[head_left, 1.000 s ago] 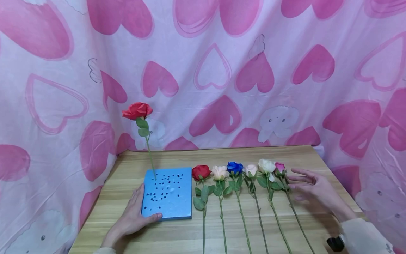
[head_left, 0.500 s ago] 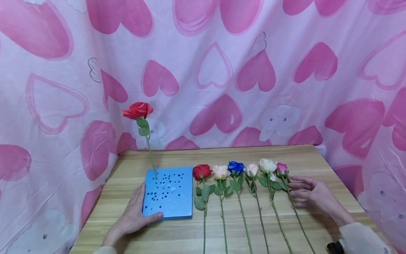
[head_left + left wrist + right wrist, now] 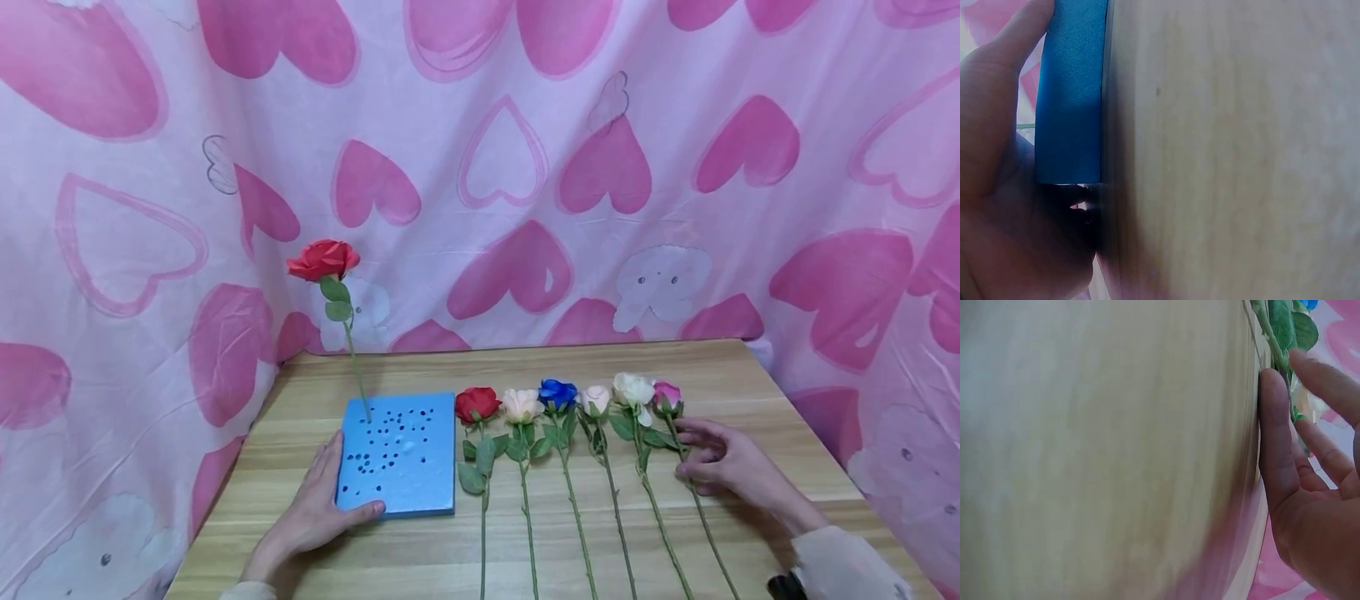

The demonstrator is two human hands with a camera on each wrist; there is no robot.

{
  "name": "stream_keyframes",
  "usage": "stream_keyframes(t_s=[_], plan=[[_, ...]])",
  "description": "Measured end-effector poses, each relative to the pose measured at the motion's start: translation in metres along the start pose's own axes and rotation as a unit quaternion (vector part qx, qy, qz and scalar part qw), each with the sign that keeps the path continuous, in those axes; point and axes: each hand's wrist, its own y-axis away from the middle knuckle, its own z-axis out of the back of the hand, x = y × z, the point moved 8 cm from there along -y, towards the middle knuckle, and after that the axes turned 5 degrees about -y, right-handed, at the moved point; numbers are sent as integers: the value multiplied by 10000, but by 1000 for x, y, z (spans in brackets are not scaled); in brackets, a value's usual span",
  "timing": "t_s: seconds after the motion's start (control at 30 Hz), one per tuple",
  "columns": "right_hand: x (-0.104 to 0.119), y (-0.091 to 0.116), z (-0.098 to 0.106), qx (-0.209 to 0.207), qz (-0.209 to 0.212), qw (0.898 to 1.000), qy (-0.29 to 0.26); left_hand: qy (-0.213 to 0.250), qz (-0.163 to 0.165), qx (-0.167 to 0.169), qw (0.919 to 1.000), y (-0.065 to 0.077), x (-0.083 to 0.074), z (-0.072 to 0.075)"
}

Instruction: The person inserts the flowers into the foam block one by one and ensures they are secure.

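A blue foam block (image 3: 401,492) dotted with holes lies on the table, and a red rose (image 3: 325,261) stands upright in its back left corner. My left hand (image 3: 318,504) holds the block's near left corner, fingers along the side and thumb on the front edge. My right hand (image 3: 738,471) is at the pink rose (image 3: 667,395), the rightmost of a row. In the right wrist view, thumb (image 3: 1275,419) and forefinger lie either side of a green stem (image 3: 1280,353), with a gap between their tips. The other right fingers are partly hidden in the head view.
Left of the pink rose lie a white rose (image 3: 632,390), a pale pink rose (image 3: 596,400), a blue rose (image 3: 557,394), a cream rose (image 3: 522,406) and another red rose (image 3: 477,404). A heart-print curtain (image 3: 510,167) hangs behind the wooden table (image 3: 525,362).
My right hand has moved left to the pink rose's stem, its thumb and forefinger drawing closer around it. The left hand and the foam block have stayed in place.
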Motion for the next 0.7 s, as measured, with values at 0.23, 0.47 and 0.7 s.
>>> stream_keyframes(t_s=[0.23, 0.47, 0.7], plan=[[0, -3, -1, -112, 89, 9998, 154, 22, 24, 4, 10000, 0, 1, 0], [2, 0, 1, -113, 111, 9999, -47, 29, -13, -31, 10000, 1, 0, 1], [18, 2, 1, 0, 436, 9984, -359, 37, 14, 6, 10000, 0, 0, 0]])
